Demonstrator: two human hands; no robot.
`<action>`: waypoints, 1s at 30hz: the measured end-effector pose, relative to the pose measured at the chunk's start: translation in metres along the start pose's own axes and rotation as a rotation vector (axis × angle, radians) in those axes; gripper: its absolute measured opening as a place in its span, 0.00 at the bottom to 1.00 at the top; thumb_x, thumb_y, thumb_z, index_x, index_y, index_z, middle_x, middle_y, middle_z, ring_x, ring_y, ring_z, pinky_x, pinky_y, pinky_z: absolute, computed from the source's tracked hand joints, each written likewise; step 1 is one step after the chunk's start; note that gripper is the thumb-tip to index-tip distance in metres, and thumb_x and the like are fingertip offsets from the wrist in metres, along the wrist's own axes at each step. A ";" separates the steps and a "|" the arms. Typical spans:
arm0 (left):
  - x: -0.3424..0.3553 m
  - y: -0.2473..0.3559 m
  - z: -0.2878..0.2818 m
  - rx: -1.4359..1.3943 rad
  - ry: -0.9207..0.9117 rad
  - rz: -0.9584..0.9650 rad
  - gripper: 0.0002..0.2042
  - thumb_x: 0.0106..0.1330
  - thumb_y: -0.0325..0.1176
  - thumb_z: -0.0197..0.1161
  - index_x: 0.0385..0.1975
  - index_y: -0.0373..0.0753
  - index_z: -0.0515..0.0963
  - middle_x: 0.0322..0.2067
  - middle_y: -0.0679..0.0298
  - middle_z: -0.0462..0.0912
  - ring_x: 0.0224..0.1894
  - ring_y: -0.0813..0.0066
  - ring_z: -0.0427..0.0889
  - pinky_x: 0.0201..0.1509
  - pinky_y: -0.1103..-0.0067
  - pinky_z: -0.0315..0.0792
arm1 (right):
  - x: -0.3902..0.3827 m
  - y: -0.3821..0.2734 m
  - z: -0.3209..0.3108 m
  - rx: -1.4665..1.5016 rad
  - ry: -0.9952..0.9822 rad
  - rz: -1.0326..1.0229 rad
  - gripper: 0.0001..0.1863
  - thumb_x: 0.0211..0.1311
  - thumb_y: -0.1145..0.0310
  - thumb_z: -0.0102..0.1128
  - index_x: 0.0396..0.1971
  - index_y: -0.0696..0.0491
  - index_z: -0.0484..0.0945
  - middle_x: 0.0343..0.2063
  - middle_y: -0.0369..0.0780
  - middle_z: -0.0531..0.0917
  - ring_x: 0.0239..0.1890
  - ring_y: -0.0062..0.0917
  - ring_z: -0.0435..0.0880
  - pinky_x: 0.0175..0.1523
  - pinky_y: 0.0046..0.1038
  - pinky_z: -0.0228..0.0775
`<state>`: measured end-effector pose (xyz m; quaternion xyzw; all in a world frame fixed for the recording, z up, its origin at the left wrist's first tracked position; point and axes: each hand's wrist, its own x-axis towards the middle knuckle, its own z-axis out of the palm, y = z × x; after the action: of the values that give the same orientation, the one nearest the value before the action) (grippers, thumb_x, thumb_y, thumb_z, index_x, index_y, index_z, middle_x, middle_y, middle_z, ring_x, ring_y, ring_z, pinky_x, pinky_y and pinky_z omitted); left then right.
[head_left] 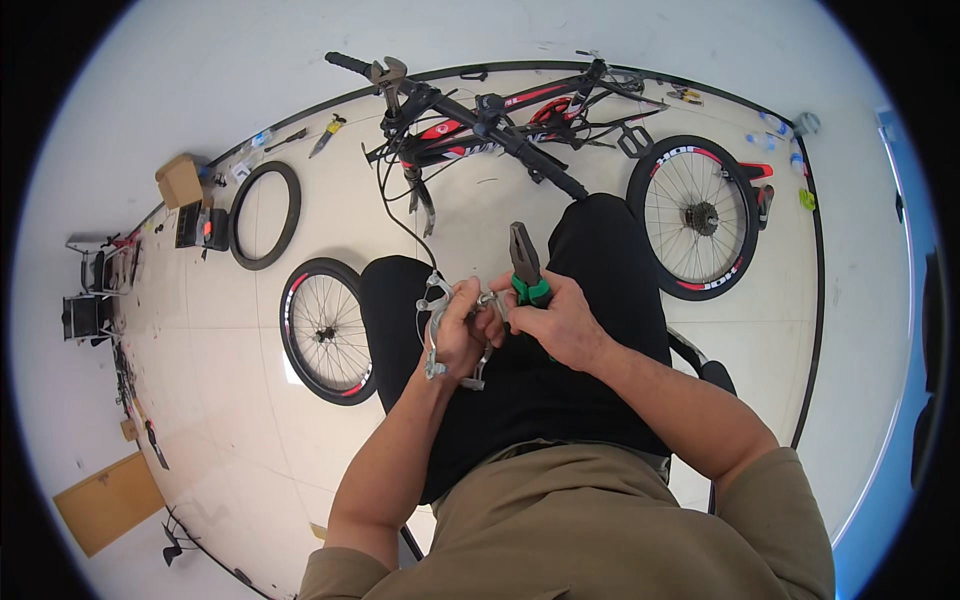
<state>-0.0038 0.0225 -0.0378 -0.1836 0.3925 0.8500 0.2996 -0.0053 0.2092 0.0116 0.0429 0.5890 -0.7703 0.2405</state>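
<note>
My left hand (pixel 460 340) is closed around a silver bicycle brake caliper (pixel 436 300) above my lap. A black cable (pixel 398 224) runs from the caliper up to the bike's handlebar. Pliers (pixel 524 254) with dark jaws and green handles are gripped in my right hand (pixel 568 325), jaws pointing away from me. The fingertips of both hands meet around a small silver bolt end on the caliper. My fingers cover part of the caliper and most of the pliers' handles.
Ahead, a black and red bicycle frame (pixel 455 150) stands without wheels, an adjustable wrench (pixel 388 78) near its handlebar (pixel 520 150). One wheel (pixel 657 250) lies right, another (pixel 330 393) left, near a loose tyre (pixel 238 235). A cardboard box (pixel 180 182) and tools line the left wall.
</note>
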 end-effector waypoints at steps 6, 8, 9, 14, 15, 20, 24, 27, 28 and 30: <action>0.001 0.002 0.007 0.028 0.053 -0.013 0.20 0.77 0.52 0.50 0.26 0.45 0.66 0.17 0.68 0.65 0.22 0.71 0.69 0.29 0.72 0.68 | 0.002 0.007 -0.008 -0.106 0.100 -0.004 0.20 0.58 0.75 0.58 0.51 0.61 0.75 0.30 0.33 0.76 0.31 0.17 0.76 0.39 0.23 0.70; 0.003 -0.001 0.001 0.063 0.051 -0.028 0.26 0.77 0.55 0.48 0.19 0.44 0.65 0.15 0.67 0.65 0.21 0.70 0.67 0.29 0.72 0.67 | 0.005 0.015 -0.003 -0.120 0.165 -0.034 0.20 0.57 0.74 0.58 0.51 0.61 0.76 0.29 0.33 0.77 0.31 0.17 0.76 0.38 0.23 0.70; 0.004 -0.005 -0.002 0.101 0.061 -0.026 0.28 0.76 0.57 0.47 0.16 0.44 0.64 0.15 0.66 0.64 0.22 0.70 0.67 0.29 0.72 0.66 | 0.004 0.014 -0.005 -0.142 0.215 -0.048 0.20 0.57 0.73 0.58 0.51 0.60 0.76 0.29 0.34 0.77 0.31 0.17 0.75 0.38 0.23 0.70; 0.003 -0.002 -0.002 0.105 0.029 -0.009 0.30 0.77 0.58 0.44 0.14 0.44 0.63 0.14 0.66 0.63 0.22 0.68 0.67 0.31 0.72 0.66 | 0.002 -0.014 -0.006 -0.225 0.209 0.028 0.09 0.53 0.72 0.56 0.32 0.60 0.72 0.23 0.43 0.77 0.27 0.29 0.75 0.37 0.33 0.69; 0.003 -0.002 -0.001 0.095 0.029 -0.009 0.30 0.77 0.57 0.44 0.14 0.44 0.63 0.14 0.66 0.63 0.22 0.68 0.68 0.31 0.72 0.66 | 0.002 -0.017 -0.006 -0.222 0.198 0.046 0.09 0.53 0.72 0.56 0.32 0.60 0.71 0.23 0.42 0.77 0.27 0.28 0.75 0.37 0.32 0.69; 0.003 0.001 0.006 0.018 0.034 0.048 0.30 0.79 0.54 0.43 0.13 0.44 0.64 0.13 0.66 0.63 0.23 0.69 0.68 0.41 0.68 0.72 | 0.000 -0.027 -0.013 -0.385 0.178 0.009 0.19 0.52 0.73 0.58 0.45 0.62 0.72 0.31 0.47 0.79 0.33 0.37 0.78 0.43 0.34 0.71; 0.002 0.002 0.004 0.002 0.038 0.099 0.30 0.78 0.54 0.44 0.12 0.44 0.63 0.13 0.66 0.62 0.23 0.69 0.69 0.47 0.66 0.74 | -0.002 -0.026 -0.026 -0.667 0.309 -0.107 0.31 0.51 0.72 0.60 0.59 0.62 0.69 0.45 0.55 0.81 0.50 0.49 0.82 0.55 0.37 0.73; -0.001 0.004 0.008 -0.026 0.071 0.102 0.28 0.78 0.53 0.45 0.14 0.44 0.64 0.14 0.68 0.62 0.23 0.70 0.69 0.48 0.65 0.75 | -0.005 -0.041 -0.038 -0.771 0.386 -0.101 0.34 0.51 0.72 0.62 0.63 0.59 0.69 0.53 0.57 0.80 0.58 0.50 0.78 0.62 0.38 0.71; 0.000 0.005 0.010 -0.040 0.083 0.101 0.27 0.78 0.53 0.46 0.15 0.44 0.64 0.14 0.68 0.62 0.23 0.71 0.69 0.48 0.65 0.75 | -0.004 -0.039 -0.047 -0.796 0.436 -0.118 0.34 0.52 0.72 0.63 0.62 0.58 0.69 0.52 0.55 0.80 0.56 0.49 0.80 0.60 0.38 0.72; -0.001 0.002 0.011 -0.075 0.093 0.101 0.23 0.78 0.50 0.49 0.20 0.45 0.65 0.14 0.69 0.62 0.22 0.72 0.68 0.47 0.64 0.75 | -0.007 -0.050 -0.054 -0.856 0.514 -0.080 0.33 0.53 0.73 0.63 0.63 0.59 0.68 0.50 0.54 0.81 0.57 0.43 0.80 0.62 0.34 0.70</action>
<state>-0.0052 0.0290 -0.0291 -0.2140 0.3826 0.8687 0.2307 -0.0322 0.2713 0.0420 0.1060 0.8937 -0.4325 0.0539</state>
